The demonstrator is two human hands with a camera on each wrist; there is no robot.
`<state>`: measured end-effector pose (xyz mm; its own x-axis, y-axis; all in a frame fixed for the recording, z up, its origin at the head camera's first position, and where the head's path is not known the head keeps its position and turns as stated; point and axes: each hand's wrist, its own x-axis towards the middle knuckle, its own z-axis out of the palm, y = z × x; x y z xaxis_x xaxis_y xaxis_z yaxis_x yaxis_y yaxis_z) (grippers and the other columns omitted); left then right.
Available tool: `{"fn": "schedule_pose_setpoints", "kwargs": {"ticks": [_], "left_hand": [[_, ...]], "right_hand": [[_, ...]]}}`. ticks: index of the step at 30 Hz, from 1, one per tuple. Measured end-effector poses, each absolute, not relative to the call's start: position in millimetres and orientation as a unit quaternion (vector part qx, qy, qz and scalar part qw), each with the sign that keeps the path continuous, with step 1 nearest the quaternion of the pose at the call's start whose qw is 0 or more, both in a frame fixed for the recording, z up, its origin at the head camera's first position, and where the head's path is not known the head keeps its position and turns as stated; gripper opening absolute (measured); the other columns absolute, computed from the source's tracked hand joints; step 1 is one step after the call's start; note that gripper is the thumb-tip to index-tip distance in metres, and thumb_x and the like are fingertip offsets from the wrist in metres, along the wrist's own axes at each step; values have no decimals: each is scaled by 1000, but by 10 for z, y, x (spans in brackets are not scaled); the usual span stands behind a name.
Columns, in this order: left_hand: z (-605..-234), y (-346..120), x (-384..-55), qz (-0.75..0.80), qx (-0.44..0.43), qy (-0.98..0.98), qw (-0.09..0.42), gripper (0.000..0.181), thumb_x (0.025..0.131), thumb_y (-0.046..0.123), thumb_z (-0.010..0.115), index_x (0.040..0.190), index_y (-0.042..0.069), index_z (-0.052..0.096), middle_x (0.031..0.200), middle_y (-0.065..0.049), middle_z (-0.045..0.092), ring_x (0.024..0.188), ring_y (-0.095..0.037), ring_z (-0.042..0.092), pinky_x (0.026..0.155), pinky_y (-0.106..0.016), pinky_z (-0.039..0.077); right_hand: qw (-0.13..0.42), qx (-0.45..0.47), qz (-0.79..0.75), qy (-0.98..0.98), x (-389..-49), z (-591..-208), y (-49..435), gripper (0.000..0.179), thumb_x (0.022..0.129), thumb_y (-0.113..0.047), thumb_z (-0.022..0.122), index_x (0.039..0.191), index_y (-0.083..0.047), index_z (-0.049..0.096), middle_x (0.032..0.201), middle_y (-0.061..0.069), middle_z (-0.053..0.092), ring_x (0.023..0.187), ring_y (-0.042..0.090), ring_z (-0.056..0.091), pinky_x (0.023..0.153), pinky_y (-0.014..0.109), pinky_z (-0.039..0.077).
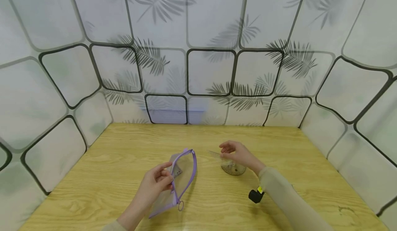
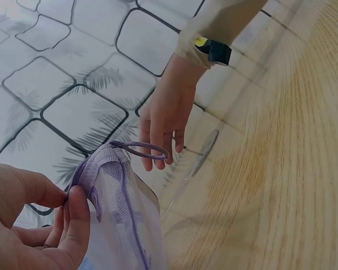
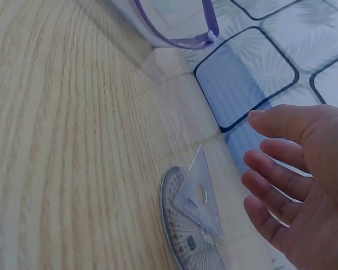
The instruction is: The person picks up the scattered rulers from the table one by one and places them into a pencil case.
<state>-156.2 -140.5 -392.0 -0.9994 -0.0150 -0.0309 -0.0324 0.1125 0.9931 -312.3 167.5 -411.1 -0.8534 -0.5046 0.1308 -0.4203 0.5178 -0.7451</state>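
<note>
My left hand (image 1: 155,182) pinches the edge of a see-through mesh zip pouch (image 1: 162,200) with purple trim. The pouch's mouth gapes, and a ring pull (image 2: 141,149) hangs at one end of the zip. Through the mesh a greyish flat piece with small dots (image 1: 177,171) shows. To the right, my right hand (image 1: 237,152) hovers with fingers loosely bent and nothing in them. Below it lies a clear protractor (image 1: 233,170), with a clear set square (image 3: 205,197) overlapping it. In the right wrist view both rulers lie beside the fingertips.
A wood-grain table (image 1: 124,148) spreads under everything. Patterned wall covering (image 1: 211,72) with leaves and rounded squares rises behind it and at both sides. A small black device with a yellow spot (image 1: 255,195) sits at the right wrist.
</note>
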Motion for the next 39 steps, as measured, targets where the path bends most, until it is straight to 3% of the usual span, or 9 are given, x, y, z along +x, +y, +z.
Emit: {"fn": "schedule_pose_setpoints", "kwargs": {"ticks": [24,39], "left_hand": [[-3925,-1433,-1574,666,-11,746,10,51,92,-5,57,141,-4,46,95,-9,61,75,-8,62,72,-20,60],[-3921,-1450,-1593,663,-4,748,14,52,91,-4,58,142,-5,45,96,-9,61,75,-8,62,73,-20,60]], "right_hand": [[36,-223,-402,887,-3277,-4231,1715,36,95,-18,65,127,-2,61,112,11,67,100,22,63,87,41,56],[41,-229,-390,891,-3329,-4312,1727,36,95,-18,66,125,0,61,110,12,67,98,21,62,85,37,55]]}}
